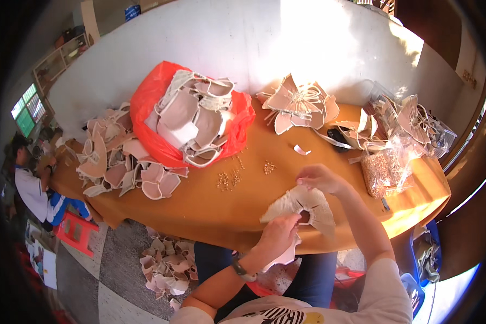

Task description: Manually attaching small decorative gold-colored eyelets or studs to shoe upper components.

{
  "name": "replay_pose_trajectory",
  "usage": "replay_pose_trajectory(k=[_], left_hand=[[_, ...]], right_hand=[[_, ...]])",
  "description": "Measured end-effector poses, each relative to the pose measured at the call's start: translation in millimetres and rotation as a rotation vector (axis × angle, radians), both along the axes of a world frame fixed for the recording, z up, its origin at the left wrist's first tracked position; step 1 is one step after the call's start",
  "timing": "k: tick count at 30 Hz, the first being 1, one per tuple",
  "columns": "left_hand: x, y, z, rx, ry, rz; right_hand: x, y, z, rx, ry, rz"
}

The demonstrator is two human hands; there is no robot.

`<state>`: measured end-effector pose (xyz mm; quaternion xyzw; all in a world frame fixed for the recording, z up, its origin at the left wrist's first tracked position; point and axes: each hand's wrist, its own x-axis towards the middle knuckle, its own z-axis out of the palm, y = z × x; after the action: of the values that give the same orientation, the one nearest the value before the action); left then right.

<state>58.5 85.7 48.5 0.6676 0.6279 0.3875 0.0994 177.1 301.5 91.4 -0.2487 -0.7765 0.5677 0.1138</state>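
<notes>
A cream, finely ribbed, fan-shaped fabric piece (319,209) is held above the near edge of a table covered with smooth orange-brown cloth (200,202). The person's left hand (278,237) is closed, pinching the piece by its gathered inner edge. The right hand (318,179) is at the upper edge, thumb and fingers drawn together; whether they grip the fabric or something finer cannot be told.

Work on this piece looks under way rather than complete. Just beyond it lie small loose piles of gold beads (269,168), and to the right a clear plastic bag packed with gold bits (384,168), so supplies seem plentiful.

Many similar pieces surround it: a bright red plastic bag (146,116) filled with pale pink, cup-shaped pieces (179,110), a loose heap (116,156) at its left, a splayed stack (296,108) behind, and a floor pile (167,264). Which are finished and which remain is unclear.
</notes>
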Motion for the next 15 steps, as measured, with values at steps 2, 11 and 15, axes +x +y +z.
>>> replay_pose_trajectory(k=[2,11,15], left_hand=[[-13.0,0.6,40.1,-0.081,-0.222,-0.193],[-238.0,78.3,250.4,0.451,0.387,0.299],[-353.6,150.8,261.6,0.547,0.827,0.603]], right_hand=[[18.9,17.8,12.1,-0.031,0.043,-0.029],[60.4,134.3,49.2,0.229,0.138,-0.479],[91.3,220.3,59.2,0.585,-0.099,-0.918]])
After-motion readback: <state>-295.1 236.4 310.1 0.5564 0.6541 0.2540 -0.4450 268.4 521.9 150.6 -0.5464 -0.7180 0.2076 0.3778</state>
